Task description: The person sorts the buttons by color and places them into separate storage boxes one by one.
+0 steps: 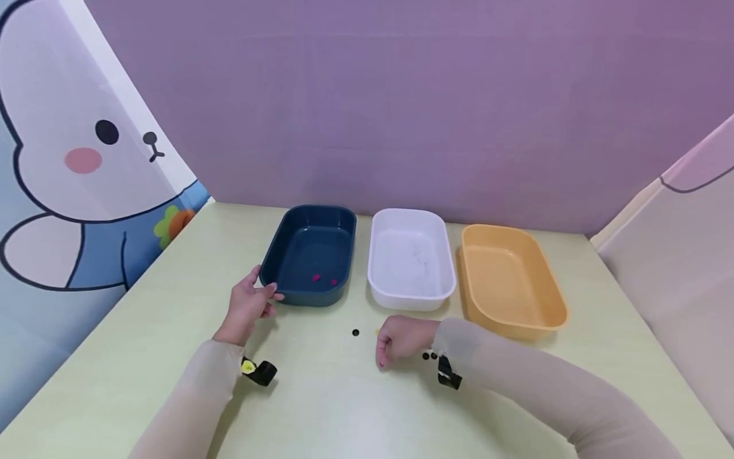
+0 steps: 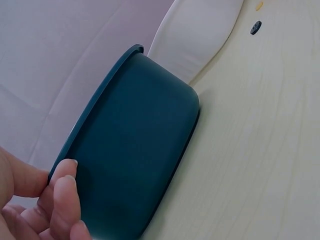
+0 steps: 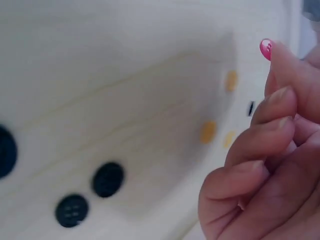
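Pale tabletop; right hand pinches pink button before white tray, left hand grips navy tray rim. Looks mid-sort; next likely calls for release among navy tray's pink buttons.

No text, label, brand, number or sign can be read.

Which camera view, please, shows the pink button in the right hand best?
The right wrist view: there the pink button shows largest, holes visible. The head view shows it as a speck; the left wrist, nothing.
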Demonstrator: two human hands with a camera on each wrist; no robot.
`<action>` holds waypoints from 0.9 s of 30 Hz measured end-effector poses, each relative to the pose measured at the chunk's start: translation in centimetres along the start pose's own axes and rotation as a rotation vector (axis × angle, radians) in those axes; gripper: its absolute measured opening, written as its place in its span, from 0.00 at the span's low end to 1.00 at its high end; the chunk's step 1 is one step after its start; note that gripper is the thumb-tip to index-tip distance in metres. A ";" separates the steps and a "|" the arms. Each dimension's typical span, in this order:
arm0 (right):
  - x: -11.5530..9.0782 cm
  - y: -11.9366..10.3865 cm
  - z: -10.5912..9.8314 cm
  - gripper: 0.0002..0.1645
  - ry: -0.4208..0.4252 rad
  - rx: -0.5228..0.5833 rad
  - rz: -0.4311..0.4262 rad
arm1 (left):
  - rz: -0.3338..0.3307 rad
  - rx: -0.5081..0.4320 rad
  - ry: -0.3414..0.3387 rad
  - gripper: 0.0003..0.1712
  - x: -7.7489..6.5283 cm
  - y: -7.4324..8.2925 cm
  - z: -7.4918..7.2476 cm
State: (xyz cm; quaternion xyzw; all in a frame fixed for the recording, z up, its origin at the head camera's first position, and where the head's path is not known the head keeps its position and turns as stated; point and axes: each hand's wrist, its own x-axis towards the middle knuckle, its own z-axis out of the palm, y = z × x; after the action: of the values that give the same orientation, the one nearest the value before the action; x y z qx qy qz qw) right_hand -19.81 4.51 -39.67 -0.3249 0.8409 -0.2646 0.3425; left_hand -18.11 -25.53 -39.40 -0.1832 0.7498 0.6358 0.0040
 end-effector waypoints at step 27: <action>4.0 -4.7 -5.5 0.08 0.415 0.074 -0.195 | 0.011 -0.015 0.000 0.40 0.1 -0.2 0.0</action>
State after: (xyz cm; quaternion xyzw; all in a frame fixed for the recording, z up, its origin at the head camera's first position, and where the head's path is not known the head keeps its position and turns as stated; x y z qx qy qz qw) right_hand -24.42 -0.22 -34.78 -0.3307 0.8477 -0.3880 0.1468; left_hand -18.12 -25.52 -39.59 -0.1790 0.7461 0.6413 -0.0007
